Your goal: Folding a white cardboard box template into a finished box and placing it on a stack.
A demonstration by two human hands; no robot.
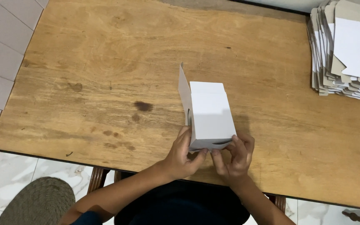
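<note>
White box (211,114) near table (105,75) front edge, one flap up on its left side. Left hand (184,156) grip pinching box near end; right hand (236,156) grip pinching same end. Flat blanks stack (344,50) far right of box; grey sheets (1,54) far left.

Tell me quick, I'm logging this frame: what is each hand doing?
Left hand: fingers closed on the near end of the white cardboard box.
Right hand: fingers closed on the same end.
</note>
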